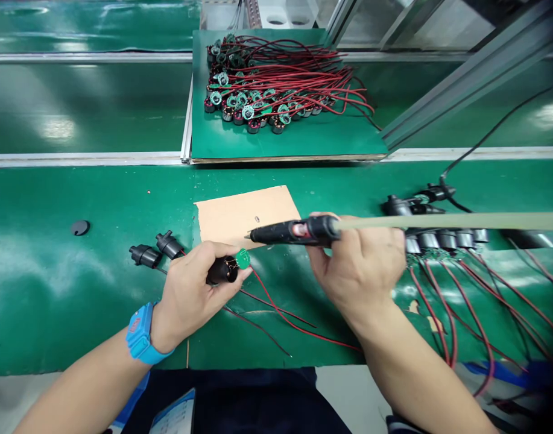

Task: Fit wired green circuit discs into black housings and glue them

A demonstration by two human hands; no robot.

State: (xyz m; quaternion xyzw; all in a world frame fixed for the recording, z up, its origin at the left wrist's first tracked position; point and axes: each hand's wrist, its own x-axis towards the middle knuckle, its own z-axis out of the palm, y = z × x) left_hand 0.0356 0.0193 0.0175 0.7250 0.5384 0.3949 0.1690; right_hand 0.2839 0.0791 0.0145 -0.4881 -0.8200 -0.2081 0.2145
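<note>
My left hand [192, 286], with a blue wristband, is closed around a small black cylindrical housing [221, 271]. A round green circuit board [242, 258] is held at the housing's open end, by my thumb tip. A red wire [280, 310] trails from it toward the right. In my right hand [360, 259] is a black hot glue gun [280, 232], its nozzle pointing left, a little above and right of the board. A long translucent glue stick [461, 221] runs out of its back end. Under the nozzle lies a piece of tan cardboard [244, 211] with a small dark mark.
Many wired motor-like parts [258, 102] with red leads lie on a raised green shelf [280, 144]. Several black housings [439, 241] with wires lie at right. Two black connectors [145, 255] and a round black cap [80, 228] lie at left. A metal post [461, 72] slants at upper right.
</note>
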